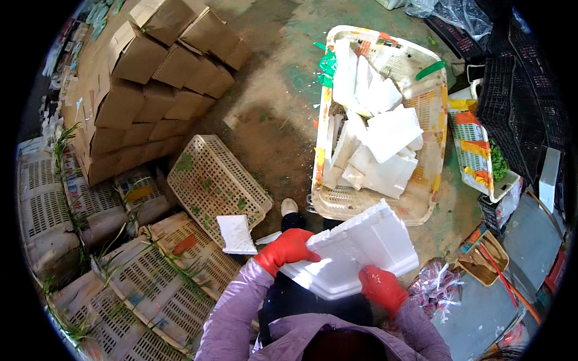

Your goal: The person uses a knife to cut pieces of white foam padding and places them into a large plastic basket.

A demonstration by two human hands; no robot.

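A broken white polystyrene foam panel (356, 248), with a ragged upper edge and a moulded rim, is tilted above my lap. My left hand (289, 251), in a red glove, grips its left end with the thumb over the near face. At its lower right edge my right hand (383, 289), also red-gloved, is closed in a fist-like grip; the fingers behind the foam are hidden. In front of me stands a large cream plastic basket (431, 180), holding several broken foam pieces (395, 131). A smaller foam piece (236, 233) lies to the left of my left hand.
Stacked cardboard boxes (149, 104) rise at upper left. An upturned plastic crate (216, 180) sits near my foot, with lidded crates (149, 280) at left. Black crates (496, 99), a crate with greens (474, 144) and plastic-wrapped goods (435, 289) are at right.
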